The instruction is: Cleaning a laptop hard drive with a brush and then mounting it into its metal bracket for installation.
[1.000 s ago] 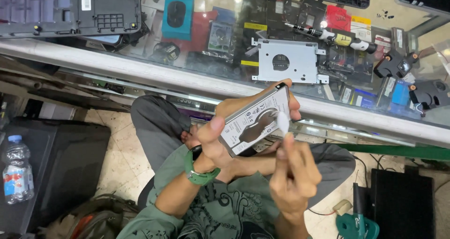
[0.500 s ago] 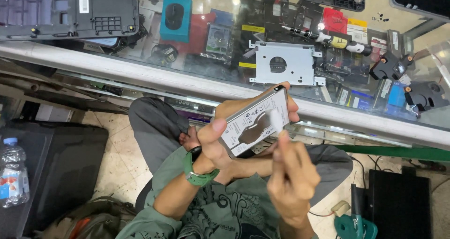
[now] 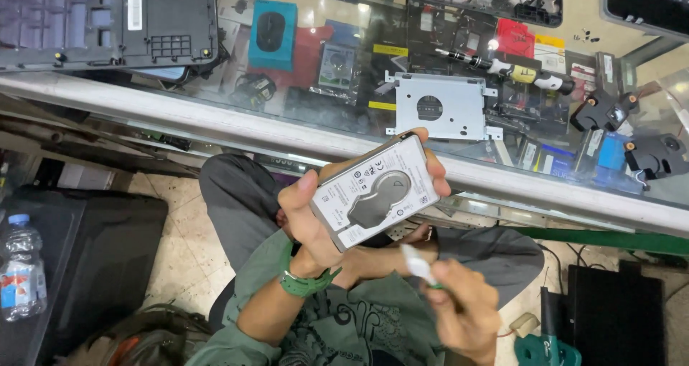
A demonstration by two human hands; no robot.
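Head view: a laptop hard drive held up for inspection over the person's lap.

Left hand [image 3: 316, 226] grips the flat silver rectangular hard drive [image 3: 377, 191] by its edges, label side up toward the camera, likely so it can be read. Right hand [image 3: 459, 312] is closed around a small white, blurred object [image 3: 418, 263] just below it. Beyond lies a glass display counter [image 3: 215, 118] bearing a grey metal drive bracket [image 3: 441, 108] and a dark laptop base [image 3: 108, 21]; tiled floor below, with a plastic water bottle [image 3: 21, 276] at left.

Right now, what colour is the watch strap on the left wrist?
Green; the strap shows best in the head view, below the left hand holding the drive.
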